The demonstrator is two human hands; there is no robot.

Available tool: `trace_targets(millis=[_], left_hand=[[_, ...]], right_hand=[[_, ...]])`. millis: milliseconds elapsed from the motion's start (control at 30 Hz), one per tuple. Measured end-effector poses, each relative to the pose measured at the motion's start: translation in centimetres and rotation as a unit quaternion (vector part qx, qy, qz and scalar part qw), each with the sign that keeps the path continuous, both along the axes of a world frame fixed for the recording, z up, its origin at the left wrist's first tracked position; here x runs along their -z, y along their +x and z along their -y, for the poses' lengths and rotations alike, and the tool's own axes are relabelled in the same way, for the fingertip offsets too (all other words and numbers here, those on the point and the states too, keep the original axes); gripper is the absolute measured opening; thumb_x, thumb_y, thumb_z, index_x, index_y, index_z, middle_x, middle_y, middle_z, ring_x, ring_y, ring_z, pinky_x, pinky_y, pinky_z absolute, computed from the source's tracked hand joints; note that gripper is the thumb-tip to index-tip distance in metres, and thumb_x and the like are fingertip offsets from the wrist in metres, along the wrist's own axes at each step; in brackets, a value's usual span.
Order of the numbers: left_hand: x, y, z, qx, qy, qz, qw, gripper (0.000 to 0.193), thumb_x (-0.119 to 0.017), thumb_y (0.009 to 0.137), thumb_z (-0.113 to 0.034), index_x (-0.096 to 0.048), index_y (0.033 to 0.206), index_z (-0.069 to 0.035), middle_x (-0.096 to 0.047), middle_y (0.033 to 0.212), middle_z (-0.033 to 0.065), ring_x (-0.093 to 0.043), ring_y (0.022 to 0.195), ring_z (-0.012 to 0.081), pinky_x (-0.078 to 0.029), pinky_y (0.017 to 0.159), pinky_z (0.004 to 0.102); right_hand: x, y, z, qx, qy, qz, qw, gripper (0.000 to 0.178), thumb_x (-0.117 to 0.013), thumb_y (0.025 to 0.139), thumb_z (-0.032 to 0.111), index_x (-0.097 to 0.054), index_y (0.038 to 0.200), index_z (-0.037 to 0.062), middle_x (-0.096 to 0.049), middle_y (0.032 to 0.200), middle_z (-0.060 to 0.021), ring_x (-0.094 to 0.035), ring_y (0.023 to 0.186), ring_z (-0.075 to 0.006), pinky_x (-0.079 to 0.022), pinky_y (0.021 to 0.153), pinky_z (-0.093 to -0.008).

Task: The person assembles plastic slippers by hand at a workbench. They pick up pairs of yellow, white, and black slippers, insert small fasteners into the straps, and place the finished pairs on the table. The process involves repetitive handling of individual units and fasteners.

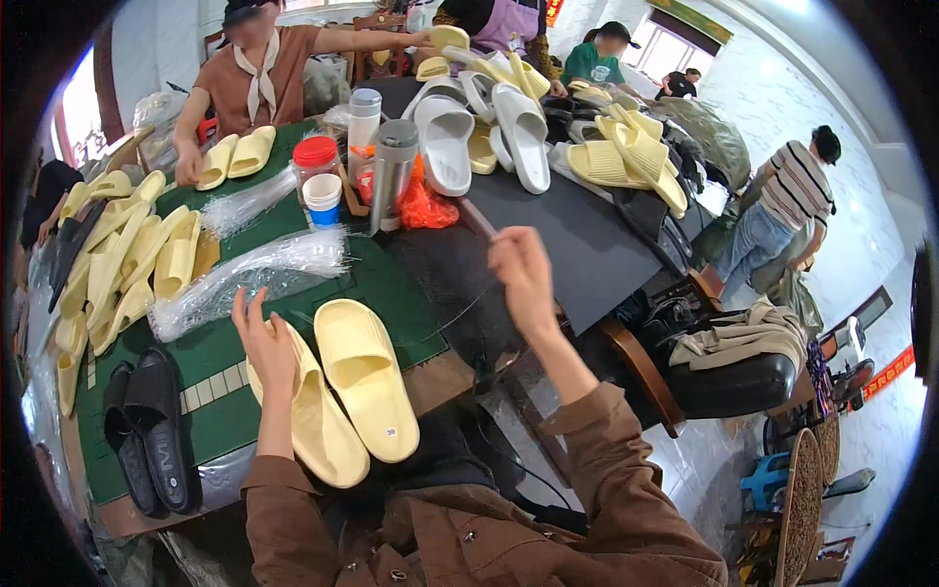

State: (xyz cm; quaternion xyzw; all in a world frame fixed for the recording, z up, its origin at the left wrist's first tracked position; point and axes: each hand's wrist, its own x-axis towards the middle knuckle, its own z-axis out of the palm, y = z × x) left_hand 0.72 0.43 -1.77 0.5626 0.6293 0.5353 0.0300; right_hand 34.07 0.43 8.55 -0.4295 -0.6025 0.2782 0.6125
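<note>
A pair of pale yellow slide slippers lies at the near edge of the green work mat, in front of me. My left hand [266,342] is over the left slipper [323,430], fingers apart and partly raised, covering some of its strap. Beside it is the right slipper [367,377], with a small white sticker at the heel. My right hand [523,279] is raised to the right, closed around a thin clear strand [455,315] that trails down and left. Just beyond my left hand lies a bundle of clear plastic strands [254,279].
Black slippers [161,430] and stacked yellow slippers [122,254] lie left. A steel flask [394,171], paper cup [323,201] and red-lidded jar [315,157] stand ahead. More slippers [445,142] cover the grey table. A co-worker [259,78] sits opposite; a chair [734,377] stands right.
</note>
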Motion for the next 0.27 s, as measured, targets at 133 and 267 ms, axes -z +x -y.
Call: trace_targets(millis=[133,267], left_hand=[[-0.3,-0.5,0.3,0.017,-0.027,0.02,0.999,0.032,-0.05,0.09,0.001,-0.056,0.121,-0.005,-0.037,0.143,0.0125,-0.043,0.127,0.0318,-0.042,0.098,0.0387],[-0.4,-0.3,0.1,0.041,-0.072,0.043,0.996,0.031,-0.051,0.09,-0.001,-0.057,0.12,-0.006,-0.038,0.143,0.012,-0.041,0.13,0.0301,-0.038,0.102,0.0388]], right_hand=[[0.1,8.2,-0.4,0.169,-0.032,-0.059,0.983,0.012,-0.05,0.096,0.014,-0.055,0.101,0.0045,-0.051,0.08,0.0011,-0.046,0.071,-0.0072,-0.039,0.065,-0.0227],[3.4,17.5,-2.4,0.305,0.013,0.003,0.952,0.015,-0.049,0.097,0.014,-0.056,0.104,0.0049,-0.054,0.086,-0.0023,-0.048,0.076,-0.0105,-0.041,0.069,-0.0248]])
